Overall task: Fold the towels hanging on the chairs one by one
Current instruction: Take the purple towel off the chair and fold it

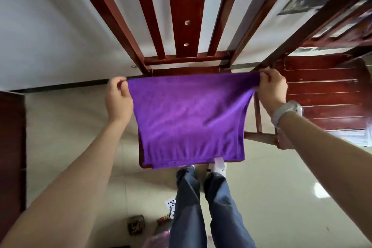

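A purple towel (pixel 189 119) hangs stretched flat in front of me, doubled over so that two layers show at its lower edge. My left hand (pixel 118 98) pinches its upper left corner. My right hand (pixel 271 88), with a pale watch on the wrist, grips the upper right corner. The towel hangs over the seat of a dark red wooden chair (pixel 187 16) with a slatted back, and hides most of that seat.
A second red wooden chair (pixel 324 90) stands close on the right. A dark wooden panel (pixel 12 147) fills the left edge. My legs and white shoes (pixel 219 167) stand on the pale tiled floor, with playing cards (pixel 170 203) and small items beside them.
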